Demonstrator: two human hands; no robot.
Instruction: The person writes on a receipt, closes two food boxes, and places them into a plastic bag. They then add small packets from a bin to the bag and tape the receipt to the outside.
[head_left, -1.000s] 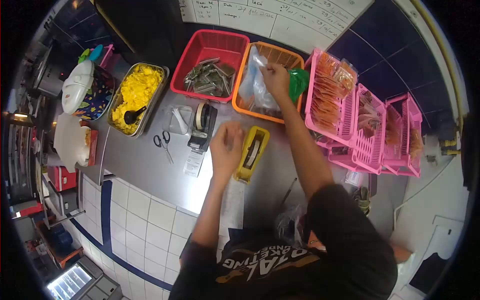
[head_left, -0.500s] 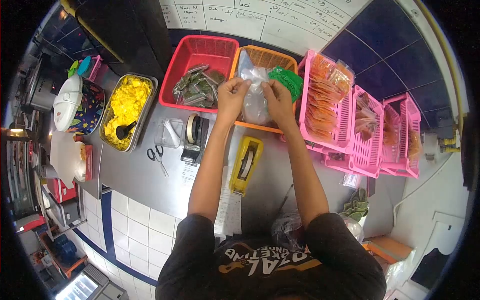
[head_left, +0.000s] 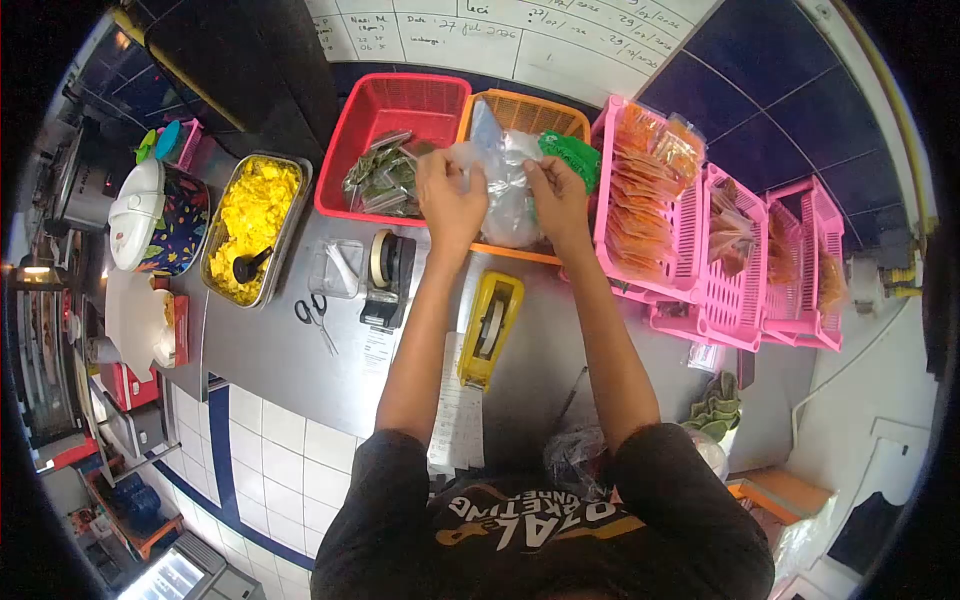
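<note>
Clear plastic bags (head_left: 513, 205) lie in the orange basket (head_left: 548, 105), between my two hands. My left hand (head_left: 450, 200) is closed, with thin translucent plastic showing at its fingertips, over the basket's left side. At the right, my right hand (head_left: 558, 198) pinches the edge of the clear plastic, thumb against fingers. Beside that hand sits a green plastic bundle (head_left: 572, 155) in the same basket. Just left of my left hand, a red basket (head_left: 340, 150) holds small packets of dark green leafy stuff (head_left: 385, 175).
Pink racks (head_left: 735, 300) with orange-filled packets (head_left: 640, 210) stand at the right. Nearer are a yellow tape dispenser (head_left: 490, 330), a black tape dispenser (head_left: 388, 275), scissors (head_left: 318, 322) and a clear tub (head_left: 338, 268). A metal tray of yellow food (head_left: 258, 215) and a patterned pot (head_left: 178, 225) stand left.
My left hand has moved left and slightly down, away from the right hand, with thin plastic at its fingers. My right hand has barely moved. The view has shifted slightly.
</note>
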